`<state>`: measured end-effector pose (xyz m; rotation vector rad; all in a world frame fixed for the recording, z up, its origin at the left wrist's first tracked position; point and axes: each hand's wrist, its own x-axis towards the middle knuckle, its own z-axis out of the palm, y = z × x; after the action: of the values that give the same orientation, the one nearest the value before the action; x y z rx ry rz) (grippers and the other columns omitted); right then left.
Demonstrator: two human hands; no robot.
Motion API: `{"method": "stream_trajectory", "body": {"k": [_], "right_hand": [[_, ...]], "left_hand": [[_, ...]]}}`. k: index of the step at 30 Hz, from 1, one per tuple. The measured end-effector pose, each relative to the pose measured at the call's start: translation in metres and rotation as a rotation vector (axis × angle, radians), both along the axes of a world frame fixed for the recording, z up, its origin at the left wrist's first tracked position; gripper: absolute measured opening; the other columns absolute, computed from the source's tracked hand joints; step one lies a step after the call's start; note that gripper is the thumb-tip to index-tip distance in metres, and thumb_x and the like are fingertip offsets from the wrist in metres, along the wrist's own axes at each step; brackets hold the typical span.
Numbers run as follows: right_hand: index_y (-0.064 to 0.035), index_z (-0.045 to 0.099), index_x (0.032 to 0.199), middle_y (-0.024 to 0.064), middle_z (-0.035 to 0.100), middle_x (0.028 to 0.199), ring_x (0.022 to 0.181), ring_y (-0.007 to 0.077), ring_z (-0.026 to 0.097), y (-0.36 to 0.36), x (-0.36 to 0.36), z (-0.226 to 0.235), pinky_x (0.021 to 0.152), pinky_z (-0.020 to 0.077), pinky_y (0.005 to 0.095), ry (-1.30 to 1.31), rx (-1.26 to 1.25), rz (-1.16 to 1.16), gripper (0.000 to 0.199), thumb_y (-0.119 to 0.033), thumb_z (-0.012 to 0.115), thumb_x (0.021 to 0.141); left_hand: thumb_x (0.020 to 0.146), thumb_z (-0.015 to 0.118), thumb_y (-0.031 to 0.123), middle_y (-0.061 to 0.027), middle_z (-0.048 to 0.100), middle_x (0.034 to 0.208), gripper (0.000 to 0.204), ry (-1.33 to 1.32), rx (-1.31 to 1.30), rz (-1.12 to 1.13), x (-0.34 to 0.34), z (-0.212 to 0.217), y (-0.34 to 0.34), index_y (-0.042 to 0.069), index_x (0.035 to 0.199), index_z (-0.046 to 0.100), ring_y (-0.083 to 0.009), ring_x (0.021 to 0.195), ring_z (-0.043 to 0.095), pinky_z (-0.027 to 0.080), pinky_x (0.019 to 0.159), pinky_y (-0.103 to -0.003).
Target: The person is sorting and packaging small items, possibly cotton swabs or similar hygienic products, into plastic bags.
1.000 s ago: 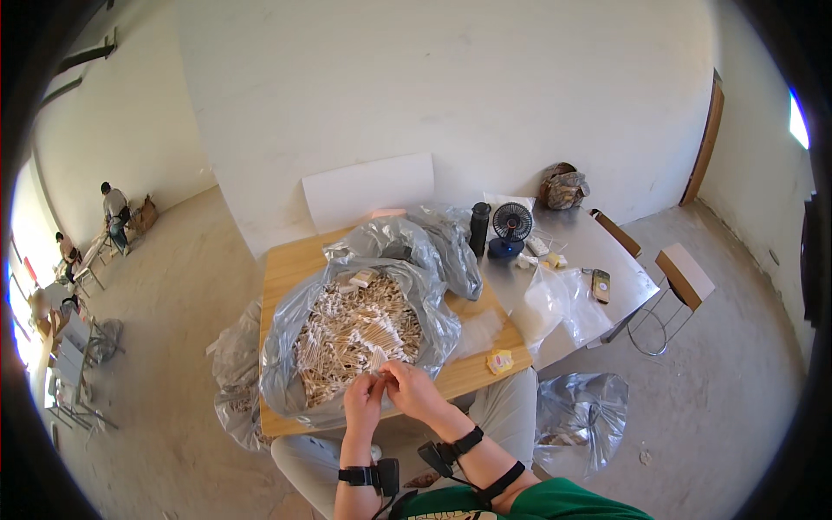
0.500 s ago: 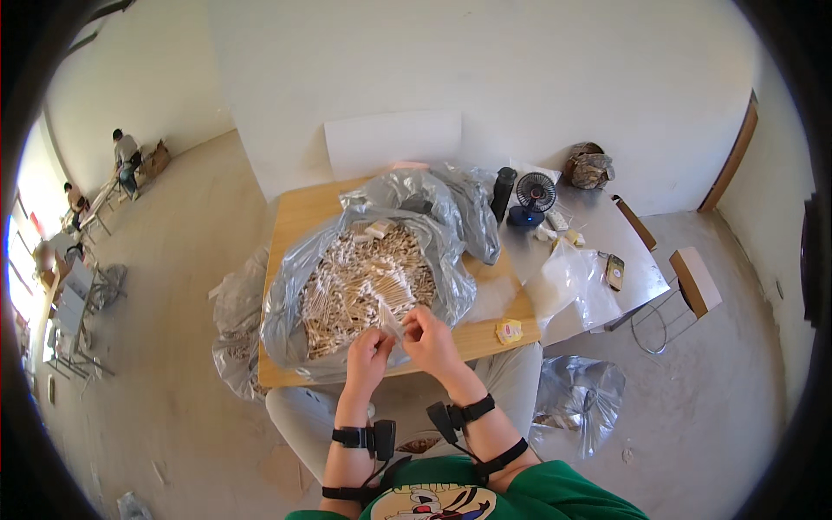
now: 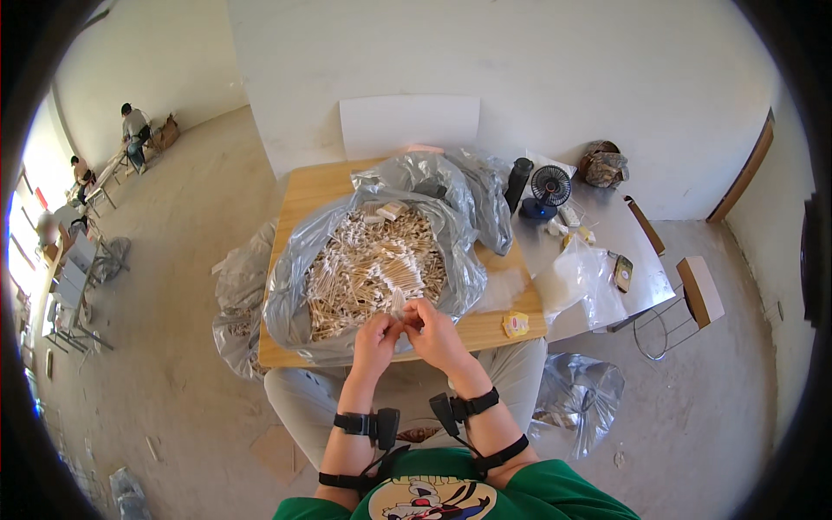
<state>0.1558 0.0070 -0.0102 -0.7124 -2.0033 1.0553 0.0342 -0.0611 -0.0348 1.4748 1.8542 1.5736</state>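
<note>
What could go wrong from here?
The clear packet pinched between left hand and right hand might slip into the swabs.
The grey bag reaches the table's near edge; a tug could spill swabs.
The yellow packet, near a corner, might get knocked off.

1. Big bag (image 3: 290, 299): thin grey plastic, glossy and crinkled.
2. Swabs (image 3: 355, 282): matt, wooden-looking sticks, soft-looking white tips.
3. Small packet (image 3: 398, 300): see-through plastic, by its look.
4. Table (image 3: 319, 179): smooth light wood.
5. Side table (image 3: 609, 222): smooth, shiny metal.
6. Shirt (image 3: 559, 491): matt green cloth.
7. Floor (image 3: 711, 390): dull, rough-looking concrete.
</note>
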Motion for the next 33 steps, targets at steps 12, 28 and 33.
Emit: {"method": "stream_trajectory", "body": {"k": [12, 28, 33], "right_hand": [[-0.0040, 0.050, 0.101, 0.0170, 0.064, 0.082, 0.078, 0.0322, 0.064, 0.006, -0.002, -0.005, 0.064, 0.0493, 0.0350, -0.082, 0.015, 0.032, 0.026, 0.001, 0.060, 0.078], [-0.0035, 0.048, 0.098, 0.0169, 0.062, 0.079, 0.076, 0.0331, 0.063, 0.003, -0.011, -0.016, 0.064, 0.0491, 0.0370, -0.056, 0.209, -0.037, 0.029, 0.003, 0.061, 0.074], [-0.0035, 0.049, 0.096, 0.0173, 0.062, 0.079, 0.076, 0.0351, 0.061, 0.006, -0.011, -0.026, 0.062, 0.0485, 0.0369, -0.064, 0.104, -0.055, 0.027, 0.002, 0.061, 0.073]], "left_hand": [[0.080, 0.060, 0.006, -0.0114, 0.051, 0.063, 0.014, 0.003, -0.027, -0.037, -0.005, -0.005, 0.004, 0.000, 0.070, 0.051, -0.0235, 0.058, 0.049, 0.038, 0.053, -0.033], [0.081, 0.059, 0.010, -0.0106, 0.049, 0.060, 0.019, -0.079, -0.029, -0.012, -0.002, -0.015, 0.006, 0.000, 0.068, 0.049, -0.0235, 0.056, 0.048, 0.037, 0.052, -0.033], [0.081, 0.059, 0.010, -0.0116, 0.051, 0.058, 0.019, -0.157, -0.067, 0.037, 0.005, -0.006, 0.005, -0.001, 0.068, 0.051, -0.0240, 0.052, 0.049, 0.038, 0.051, -0.033]]}}
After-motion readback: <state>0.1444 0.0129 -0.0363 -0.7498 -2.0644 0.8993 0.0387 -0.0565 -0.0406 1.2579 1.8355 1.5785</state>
